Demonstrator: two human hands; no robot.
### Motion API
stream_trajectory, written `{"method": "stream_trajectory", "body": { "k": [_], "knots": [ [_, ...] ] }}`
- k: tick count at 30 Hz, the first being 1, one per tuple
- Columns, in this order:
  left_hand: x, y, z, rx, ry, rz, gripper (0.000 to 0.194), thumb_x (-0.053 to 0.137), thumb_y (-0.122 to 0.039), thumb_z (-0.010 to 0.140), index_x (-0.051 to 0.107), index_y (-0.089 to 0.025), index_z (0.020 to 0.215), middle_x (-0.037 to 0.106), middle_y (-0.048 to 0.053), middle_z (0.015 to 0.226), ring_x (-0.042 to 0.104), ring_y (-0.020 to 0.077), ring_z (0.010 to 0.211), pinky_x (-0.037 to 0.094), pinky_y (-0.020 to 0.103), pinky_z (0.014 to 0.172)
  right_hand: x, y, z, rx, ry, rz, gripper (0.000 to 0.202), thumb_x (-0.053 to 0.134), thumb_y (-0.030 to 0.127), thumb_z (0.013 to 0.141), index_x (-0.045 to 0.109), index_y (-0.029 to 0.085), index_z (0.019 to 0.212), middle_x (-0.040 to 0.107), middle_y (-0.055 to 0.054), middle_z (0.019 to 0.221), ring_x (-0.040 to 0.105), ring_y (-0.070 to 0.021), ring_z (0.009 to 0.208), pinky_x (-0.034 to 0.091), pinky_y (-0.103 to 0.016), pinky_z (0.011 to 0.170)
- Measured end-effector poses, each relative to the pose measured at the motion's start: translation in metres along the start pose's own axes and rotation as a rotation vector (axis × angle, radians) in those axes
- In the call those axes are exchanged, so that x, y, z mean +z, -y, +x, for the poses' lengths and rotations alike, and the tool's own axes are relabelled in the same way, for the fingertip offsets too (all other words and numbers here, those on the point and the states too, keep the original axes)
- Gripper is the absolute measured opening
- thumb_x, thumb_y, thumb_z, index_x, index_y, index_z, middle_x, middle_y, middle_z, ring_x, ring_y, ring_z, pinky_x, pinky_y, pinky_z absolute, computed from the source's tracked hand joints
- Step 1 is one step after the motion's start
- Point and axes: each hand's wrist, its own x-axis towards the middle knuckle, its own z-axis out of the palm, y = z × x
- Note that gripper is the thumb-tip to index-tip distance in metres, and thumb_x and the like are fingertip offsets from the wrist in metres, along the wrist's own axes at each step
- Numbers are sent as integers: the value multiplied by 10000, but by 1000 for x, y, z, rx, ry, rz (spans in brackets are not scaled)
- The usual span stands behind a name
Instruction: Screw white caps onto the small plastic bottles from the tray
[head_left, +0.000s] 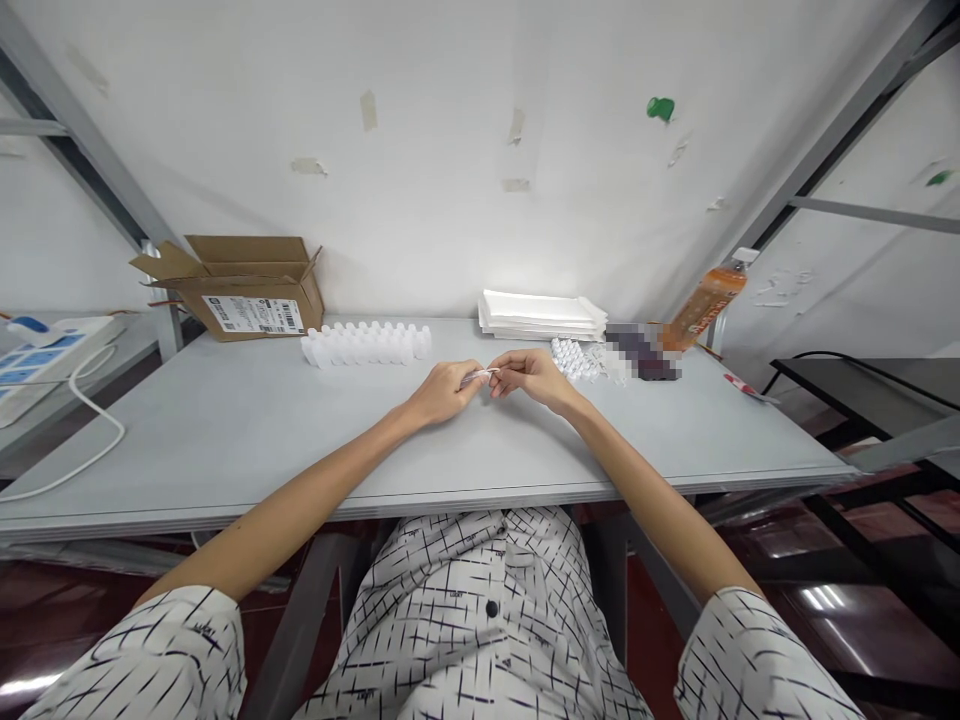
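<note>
Just beyond the middle of the table, my left hand [444,392] is closed round a thin white piece [480,374], which sticks out past the thumb. The fingertips of my right hand [536,378] pinch together at the far end of that piece. It is too small to tell its kind. Left of my hands, several small white plastic bottles [366,346] stand upright in close rows. Beside my right hand lies a cluster of small white cap-like parts [574,360], with tiny clear pieces [613,364] next to them.
An open cardboard box [251,290] stands at the back left, and a stack of white trays [541,314] lies against the wall. An orange drink bottle [709,300] leans at the right, near a blurred-out dark item [645,352]. A white cable [97,400] crosses the table's left end.
</note>
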Motion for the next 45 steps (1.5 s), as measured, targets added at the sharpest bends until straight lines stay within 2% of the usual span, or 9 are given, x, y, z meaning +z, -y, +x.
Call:
{"method": "stream_trajectory", "body": {
  "k": [12, 22, 27, 32, 36, 40, 43, 45],
  "knots": [
    [-1, 0, -1, 3, 77, -9, 351, 424, -352, 971, 704, -142, 952, 602, 4, 662, 469, 135, 578, 332, 275, 629, -1, -2, 0, 14, 60, -13, 290, 780, 300, 736, 628, 169, 945, 711, -17, 727, 707, -175, 626, 581, -311, 641],
    [-1, 0, -1, 5, 134, -43, 373, 405, -382, 996, 702, -157, 1014, 623, 7, 715, 494, 147, 623, 358, 282, 669, -8, -2, 0, 67, 96, -42, 269, 765, 316, 755, 662, 153, 943, 722, -33, 753, 665, -150, 517, 571, -302, 571],
    [-2, -1, 4, -134, 131, -228, 366, 463, -432, 953, 709, -160, 954, 574, -7, 696, 476, 139, 642, 355, 272, 648, -7, 1, 0, 86, 58, -63, 283, 717, 243, 756, 677, 153, 1021, 720, -38, 781, 672, -154, 537, 555, -292, 547],
    [0, 2, 9, -301, 157, -580, 370, 534, -509, 886, 632, -152, 891, 429, -42, 612, 377, 98, 526, 296, 238, 501, -11, 1, 0, 69, 17, -60, 407, 702, 187, 712, 674, 176, 1118, 744, -65, 968, 696, -146, 611, 544, -257, 538],
    [1, 5, 9, -376, 172, -712, 353, 600, -504, 854, 609, -152, 877, 412, -50, 618, 363, 72, 479, 276, 213, 424, -12, -3, 1, 34, -5, -88, 328, 743, 313, 753, 699, 168, 1045, 745, -79, 971, 685, -135, 611, 526, -237, 514],
    [1, 6, 9, -360, 190, -741, 302, 622, -440, 856, 632, -142, 901, 413, -58, 600, 376, 59, 456, 310, 197, 409, -8, -2, 2, -8, -4, -97, 342, 754, 476, 764, 710, 159, 885, 724, -65, 875, 686, -146, 634, 532, -239, 527],
    [0, 6, 8, -340, 200, -748, 309, 645, -413, 853, 640, -129, 973, 507, -31, 651, 469, 69, 482, 368, 200, 413, -10, 3, 4, -45, -10, -114, 379, 749, 526, 758, 699, 162, 851, 705, -60, 838, 683, -155, 638, 532, -253, 526],
    [-1, 6, 9, -354, 193, -778, 394, 685, -410, 833, 623, -117, 1090, 593, 14, 749, 577, 105, 558, 427, 214, 427, -16, 9, 8, -71, -55, -144, 373, 738, 528, 766, 686, 166, 842, 697, -60, 832, 676, -152, 628, 523, -254, 515]
  ]
}}
